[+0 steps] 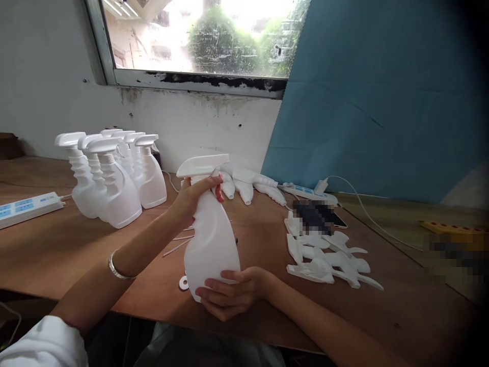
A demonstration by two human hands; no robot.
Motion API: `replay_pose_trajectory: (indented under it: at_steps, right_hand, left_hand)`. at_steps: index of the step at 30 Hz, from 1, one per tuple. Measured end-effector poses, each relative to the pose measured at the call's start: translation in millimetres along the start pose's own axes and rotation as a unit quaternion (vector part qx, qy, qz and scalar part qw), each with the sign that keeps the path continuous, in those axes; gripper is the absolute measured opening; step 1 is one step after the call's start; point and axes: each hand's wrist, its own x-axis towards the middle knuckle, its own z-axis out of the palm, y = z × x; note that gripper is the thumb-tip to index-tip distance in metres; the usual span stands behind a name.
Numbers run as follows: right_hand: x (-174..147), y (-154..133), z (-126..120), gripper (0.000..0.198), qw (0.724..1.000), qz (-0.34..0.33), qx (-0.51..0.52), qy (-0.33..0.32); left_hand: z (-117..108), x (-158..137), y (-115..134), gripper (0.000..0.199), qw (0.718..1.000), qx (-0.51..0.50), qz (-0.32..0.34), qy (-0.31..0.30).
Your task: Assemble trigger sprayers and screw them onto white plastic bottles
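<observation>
Over a brown worktop [260, 244], near its front edge, one white spray bottle [212, 234] tilts, the left hand [191, 200] wrapping fingers round its neck and the right hand [235, 293] cupping its base, likely for steadiness, beside about seven upright bottles [124, 199] and two power strips [26, 209].

Can pass freely over the bare table [262, 239], between the held bottle [210, 239] and the spray parts [317, 267] on the right. Blocked at far middle by white pieces [244, 186], at far left by standing bottles [118, 193]. Crossed on near left by the left forearm [148, 244], on near right by the right forearm [305, 313].
</observation>
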Motion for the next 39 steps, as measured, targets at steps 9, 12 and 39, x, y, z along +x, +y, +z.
replay_pose_trajectory:
  at_steps: [9,12,39]
  right_hand:
    - [3.1,1.6,-0.6,0.015,0.997,-0.006,-0.067,0.041]
    - [3.5,0.8,-1.0,0.014,0.996,-0.003,-0.080,0.027]
    - [-3.5,6.7,14.7,0.017,0.968,0.216,-0.128,0.012]
  left_hand:
    - [6.3,-6.7,10.3,0.016,0.997,0.033,0.073,-0.023]
    - [7.7,-8.2,12.1,0.017,0.996,0.044,0.078,-0.008]
    - [-157.5,-12.9,-4.4,0.038,0.724,0.603,0.128,0.308]
